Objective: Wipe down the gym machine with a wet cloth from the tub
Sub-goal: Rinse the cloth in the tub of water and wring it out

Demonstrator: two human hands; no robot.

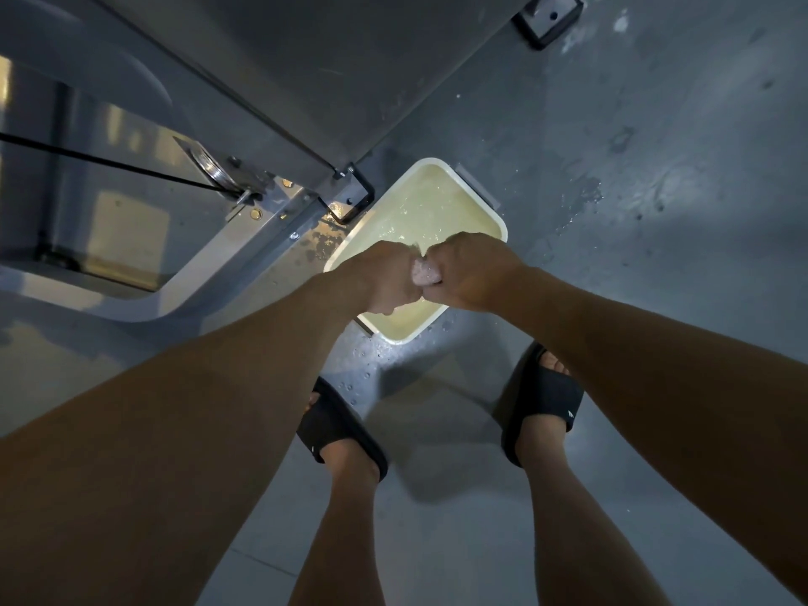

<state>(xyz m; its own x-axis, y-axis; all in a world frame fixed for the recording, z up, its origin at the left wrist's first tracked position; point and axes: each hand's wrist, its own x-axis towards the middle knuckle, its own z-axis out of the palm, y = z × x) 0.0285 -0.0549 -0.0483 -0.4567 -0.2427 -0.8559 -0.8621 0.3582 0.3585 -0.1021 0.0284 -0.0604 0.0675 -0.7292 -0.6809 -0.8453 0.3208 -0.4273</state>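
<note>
Most of the cloth (pixel 425 274) is hidden between the left hand (pixel 384 277) and the right hand (pixel 474 277). Both curl their fingers tightly around it over the tub (pixel 474 199), so only a small pale, perhaps pinkish, lump shows. The tub holds yellowish water and its near side is covered by the hands; it stands on a grey, wet floor (pixel 656 146) just beside the foot of the gym machine (pixel 284 72), which the frame cuts off.

Inside a gym: a grey steel machine frame (pixel 227 261), its cable (pixel 109 162) and pulley (pixel 214 170) at ten o'clock, stands on wet grey flooring (pixel 656 124).
</note>
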